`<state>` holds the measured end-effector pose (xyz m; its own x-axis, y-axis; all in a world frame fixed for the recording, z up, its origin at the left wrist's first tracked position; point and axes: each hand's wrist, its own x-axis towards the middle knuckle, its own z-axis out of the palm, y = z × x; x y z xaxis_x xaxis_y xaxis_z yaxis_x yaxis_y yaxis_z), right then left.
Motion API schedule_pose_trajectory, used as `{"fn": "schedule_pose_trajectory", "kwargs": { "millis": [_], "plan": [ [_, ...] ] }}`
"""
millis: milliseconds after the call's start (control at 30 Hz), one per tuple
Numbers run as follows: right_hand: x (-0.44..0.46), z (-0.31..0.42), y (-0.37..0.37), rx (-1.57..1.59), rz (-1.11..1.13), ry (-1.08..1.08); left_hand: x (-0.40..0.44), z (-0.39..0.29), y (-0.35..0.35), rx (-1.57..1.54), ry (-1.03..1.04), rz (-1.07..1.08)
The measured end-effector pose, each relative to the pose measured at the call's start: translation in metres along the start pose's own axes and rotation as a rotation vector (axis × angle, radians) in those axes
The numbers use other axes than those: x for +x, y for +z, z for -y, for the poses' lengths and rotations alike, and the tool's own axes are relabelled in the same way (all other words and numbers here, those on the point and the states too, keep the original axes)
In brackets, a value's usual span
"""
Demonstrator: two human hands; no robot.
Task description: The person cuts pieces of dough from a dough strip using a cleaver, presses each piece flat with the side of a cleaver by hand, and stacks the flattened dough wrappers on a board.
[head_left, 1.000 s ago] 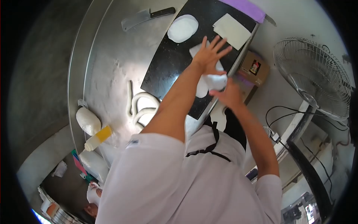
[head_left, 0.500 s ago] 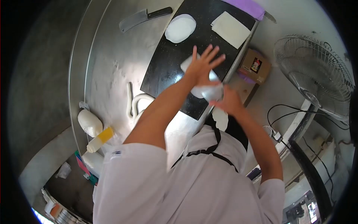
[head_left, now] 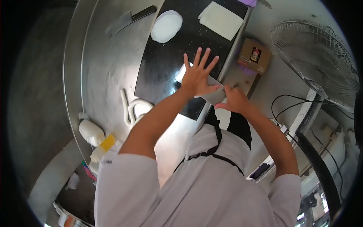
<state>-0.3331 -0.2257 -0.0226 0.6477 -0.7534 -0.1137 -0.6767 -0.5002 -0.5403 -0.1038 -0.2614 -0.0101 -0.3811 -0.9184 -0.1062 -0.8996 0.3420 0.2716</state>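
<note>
My left hand (head_left: 196, 77) lies flat with its fingers spread on a broad, shiny grey cleaver blade (head_left: 213, 94) over the black board (head_left: 159, 72). Closed at the near end of that blade is my right hand (head_left: 236, 100); the handle is mostly hidden in it. What lies under the blade cannot be seen. Farther up the board rests a stack of thin white dough rounds (head_left: 166, 27), and across from it a folded cream cloth (head_left: 222, 20). White dough ropes (head_left: 130, 109) lie curled on the steel table, left of the board.
Another cleaver (head_left: 130, 19) with a black handle lies on the steel table (head_left: 106, 56). A white bag (head_left: 90, 132) and a yellow-and-white bottle (head_left: 103, 147) stand near the left rim. To the right are a cardboard box (head_left: 255, 56), a fan (head_left: 314, 56) and loose cables.
My left hand has flattened onto the blade, which was blurred by motion before. My right hand has shifted slightly right. The whole view has moved a little, so board and table appear further left.
</note>
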Motion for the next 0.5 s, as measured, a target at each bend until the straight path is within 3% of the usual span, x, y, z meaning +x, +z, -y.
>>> {"fn": "schedule_pose_trajectory", "kwargs": {
  "millis": [33,100,200,267,367,467,500],
  "plan": [
    [0.002,-0.003,-0.005,-0.160,-0.153,-0.057,0.006,-0.003,0.000,0.000,0.006,-0.050],
    [0.024,-0.022,-0.029,0.181,0.283,0.243,0.016,-0.001,-0.001,0.017,-0.067,-0.119],
    [0.093,-0.036,-0.073,-0.043,0.156,-0.112,0.050,0.027,-0.007,-0.007,-0.191,-0.366],
    [0.086,-0.014,-0.077,0.008,0.246,-0.026,0.044,0.034,-0.002,-0.024,-0.157,-0.366],
    [0.039,-0.022,-0.042,0.056,0.242,-0.045,0.007,0.007,0.006,0.052,-0.130,-0.140],
    [0.042,-0.047,-0.038,0.027,0.091,-0.104,0.027,-0.001,0.005,0.070,-0.179,-0.169],
    [0.062,-0.045,-0.065,-0.103,0.310,0.002,0.033,0.002,0.003,0.073,-0.200,-0.219]
  ]
}}
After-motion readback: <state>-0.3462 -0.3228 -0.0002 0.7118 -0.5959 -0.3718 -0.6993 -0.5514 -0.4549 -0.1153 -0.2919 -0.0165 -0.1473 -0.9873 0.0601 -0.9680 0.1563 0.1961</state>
